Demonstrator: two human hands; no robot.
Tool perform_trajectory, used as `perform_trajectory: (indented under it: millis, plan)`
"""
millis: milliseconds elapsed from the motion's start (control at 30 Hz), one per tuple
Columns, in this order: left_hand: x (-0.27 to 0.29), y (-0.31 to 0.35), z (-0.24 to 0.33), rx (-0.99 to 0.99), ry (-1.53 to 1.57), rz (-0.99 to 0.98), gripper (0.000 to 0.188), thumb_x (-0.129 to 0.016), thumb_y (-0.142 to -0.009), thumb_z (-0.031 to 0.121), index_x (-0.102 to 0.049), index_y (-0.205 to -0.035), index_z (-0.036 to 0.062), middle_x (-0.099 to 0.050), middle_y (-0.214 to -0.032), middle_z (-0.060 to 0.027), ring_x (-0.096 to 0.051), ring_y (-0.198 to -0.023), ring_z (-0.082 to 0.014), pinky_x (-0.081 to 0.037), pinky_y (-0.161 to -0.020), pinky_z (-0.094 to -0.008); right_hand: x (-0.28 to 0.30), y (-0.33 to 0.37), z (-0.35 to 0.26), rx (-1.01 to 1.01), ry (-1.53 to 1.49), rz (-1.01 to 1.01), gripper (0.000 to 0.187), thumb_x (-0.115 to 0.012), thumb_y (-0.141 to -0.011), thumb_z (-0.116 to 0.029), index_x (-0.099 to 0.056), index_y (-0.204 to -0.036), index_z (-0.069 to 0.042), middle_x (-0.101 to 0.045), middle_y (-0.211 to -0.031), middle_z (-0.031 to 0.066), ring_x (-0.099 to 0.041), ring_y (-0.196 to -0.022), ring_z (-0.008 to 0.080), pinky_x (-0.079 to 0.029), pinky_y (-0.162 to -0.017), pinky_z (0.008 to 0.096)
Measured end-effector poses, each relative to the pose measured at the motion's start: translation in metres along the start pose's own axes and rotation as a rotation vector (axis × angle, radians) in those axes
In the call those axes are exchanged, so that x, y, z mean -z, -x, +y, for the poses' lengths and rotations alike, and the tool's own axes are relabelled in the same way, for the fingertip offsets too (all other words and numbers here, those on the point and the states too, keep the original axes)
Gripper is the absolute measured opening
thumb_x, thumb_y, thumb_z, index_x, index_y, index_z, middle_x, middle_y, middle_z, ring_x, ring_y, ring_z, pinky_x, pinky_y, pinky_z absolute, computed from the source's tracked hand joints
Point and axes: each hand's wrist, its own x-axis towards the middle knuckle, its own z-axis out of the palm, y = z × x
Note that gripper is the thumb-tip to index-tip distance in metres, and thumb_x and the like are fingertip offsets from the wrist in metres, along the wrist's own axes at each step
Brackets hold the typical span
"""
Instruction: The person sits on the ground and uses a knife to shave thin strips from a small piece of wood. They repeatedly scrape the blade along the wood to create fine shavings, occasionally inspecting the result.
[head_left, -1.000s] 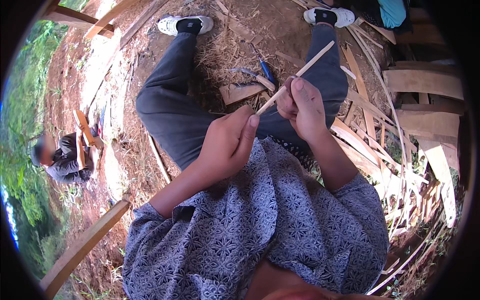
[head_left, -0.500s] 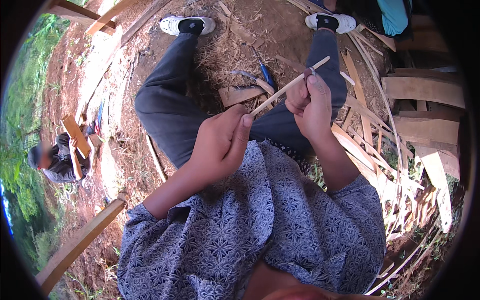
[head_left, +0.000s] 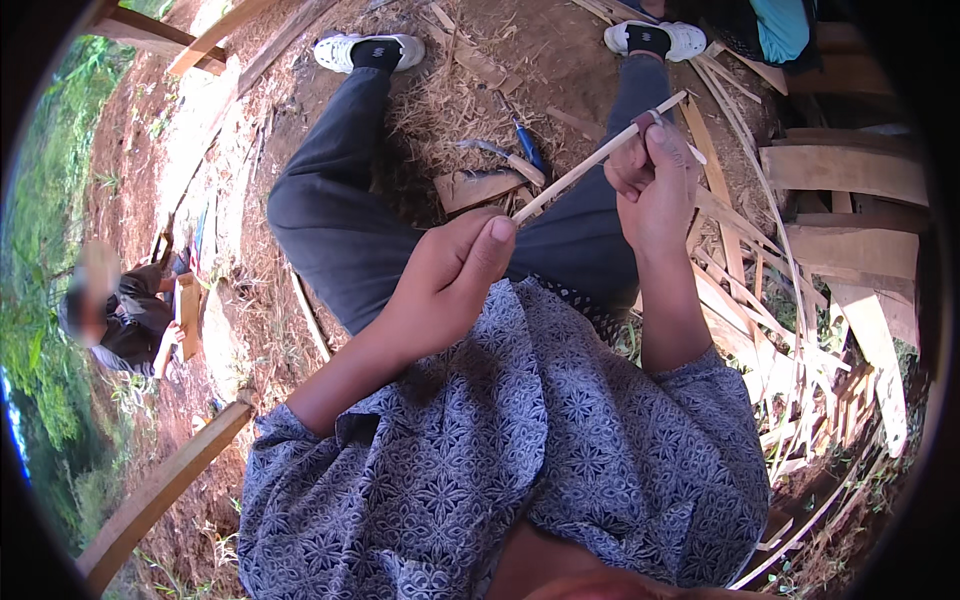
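Slanting up to the right in front of me is a thin pale wooden stick (head_left: 578,177). Its near end disappears into my left hand (head_left: 445,275), which is closed round it with the thumb on top. Close to the far tip, my right hand (head_left: 655,185) pinches a small dark brown piece (head_left: 645,121), like folded sandpaper, against the stick. The tip pokes out past this piece. On the ground beyond the stick lie a curved-blade knife with a wooden handle (head_left: 526,170) and a blue-handled tool (head_left: 529,146), beside a flat wood offcut (head_left: 474,190).
Wood shavings (head_left: 450,115) litter the dirt between my feet. Long split strips (head_left: 735,240) and stacked boards (head_left: 850,180) lie on the right. A wooden beam (head_left: 165,490) juts in at lower left. Farther left, another person (head_left: 125,315) handles a board (head_left: 187,315).
Both hands and the stick have shifted up and right, the right hand more, so a longer stretch of stick shows between them. The other person's board has turned more upright.
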Motion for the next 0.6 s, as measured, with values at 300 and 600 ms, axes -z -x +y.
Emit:
perform_trajectory:
  millis: [300, 600]
  plan:
    - [-0.008, -0.003, 0.006, 0.138, 0.29, -0.01, 0.04, -0.037, -0.108, 0.034, -0.037, -0.076, 0.0105, -0.034, -0.061, 0.004, -0.028, -0.051, -0.0051, -0.024, -0.046, -0.0233, -0.02, 0.025, 0.019, 0.027, 0.303, -0.085, 0.026, -0.045, -0.102, -0.022, -0.054, -0.086, -0.003, -0.041, -0.06, -0.0012, -0.034, -0.05, 0.0091, -0.027, -0.049, 0.0252]
    - [-0.009, -0.003, 0.0, 0.255, 0.609, -0.104, 0.041, -0.035, -0.108, 0.037, -0.037, -0.075, 0.0125, -0.029, -0.059, 0.0045, -0.025, -0.048, -0.0063, -0.022, -0.044, -0.0253, -0.034, 0.044, 0.027, 0.082, 0.541, -0.355, 0.024, -0.048, -0.097, -0.013, -0.062, -0.087, 0.002, -0.05, -0.06, 0.0026, -0.047, -0.051, 0.0108, -0.038, -0.05, 0.0309]
